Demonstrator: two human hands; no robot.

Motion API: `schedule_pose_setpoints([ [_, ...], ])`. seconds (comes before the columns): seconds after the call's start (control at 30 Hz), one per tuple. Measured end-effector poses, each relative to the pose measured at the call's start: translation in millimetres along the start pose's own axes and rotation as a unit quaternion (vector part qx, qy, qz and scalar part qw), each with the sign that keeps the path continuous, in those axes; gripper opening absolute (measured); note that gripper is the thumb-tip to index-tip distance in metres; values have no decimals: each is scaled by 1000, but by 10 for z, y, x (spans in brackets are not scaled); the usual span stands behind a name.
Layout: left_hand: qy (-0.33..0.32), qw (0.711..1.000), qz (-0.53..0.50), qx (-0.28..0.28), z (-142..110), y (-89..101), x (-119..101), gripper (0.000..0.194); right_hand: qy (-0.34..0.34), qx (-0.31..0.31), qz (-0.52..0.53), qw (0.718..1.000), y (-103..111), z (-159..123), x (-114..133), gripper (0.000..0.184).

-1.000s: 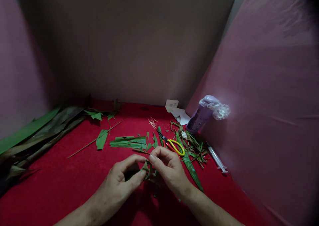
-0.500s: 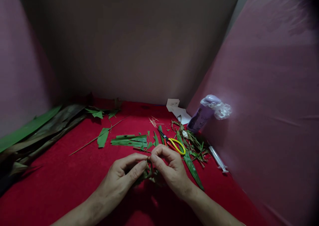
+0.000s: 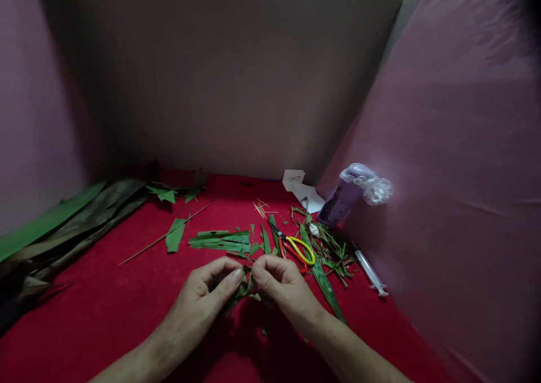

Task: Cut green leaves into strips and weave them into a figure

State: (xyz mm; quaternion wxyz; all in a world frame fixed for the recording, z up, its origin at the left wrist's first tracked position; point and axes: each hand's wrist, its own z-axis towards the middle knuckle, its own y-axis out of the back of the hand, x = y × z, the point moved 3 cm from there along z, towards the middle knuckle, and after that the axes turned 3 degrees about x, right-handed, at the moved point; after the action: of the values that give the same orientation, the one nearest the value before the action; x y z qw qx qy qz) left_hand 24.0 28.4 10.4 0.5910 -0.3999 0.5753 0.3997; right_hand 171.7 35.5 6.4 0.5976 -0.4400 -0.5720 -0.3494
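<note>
My left hand and my right hand meet low in the middle of the head view, thumbs and forefingers pinched. Between them they grip a small bundle of green and brownish leaf strips; its underside is partly hidden by the fingers and shadow. A thin bit of leaf dangles below it. Just beyond my right hand lie scissors with one yellow and one red handle, blades pointing away to the left. Cut green leaf strips lie flat past my fingertips.
A heap of leaf scraps and stems spreads to the right, by a plastic syringe and a purple bottle with clear wrap. Toothpicks and white cards lie farther back. Long leaves fill the left on red cloth.
My hands have dropped slightly and their fingertips have drawn a little apart on the leaf bundle. A small leaf bit now hangs below it. The surrounding things have stayed put.
</note>
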Motion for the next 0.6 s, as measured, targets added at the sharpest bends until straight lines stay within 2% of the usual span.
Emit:
schedule_pose_setpoints([
  [0.27,-8,1000,-14,-7,-19,10,33,15,-70,39,127,989,-5,-1,-46,30],
  [0.43,-10,999,-33,-2,-26,6,42,15,-97,17,127,987,-7,6,-65,22],
  [0.6,2,999,-46,5,-13,12,27,14,-63,16,67,996,-5,0,-33,23],
])
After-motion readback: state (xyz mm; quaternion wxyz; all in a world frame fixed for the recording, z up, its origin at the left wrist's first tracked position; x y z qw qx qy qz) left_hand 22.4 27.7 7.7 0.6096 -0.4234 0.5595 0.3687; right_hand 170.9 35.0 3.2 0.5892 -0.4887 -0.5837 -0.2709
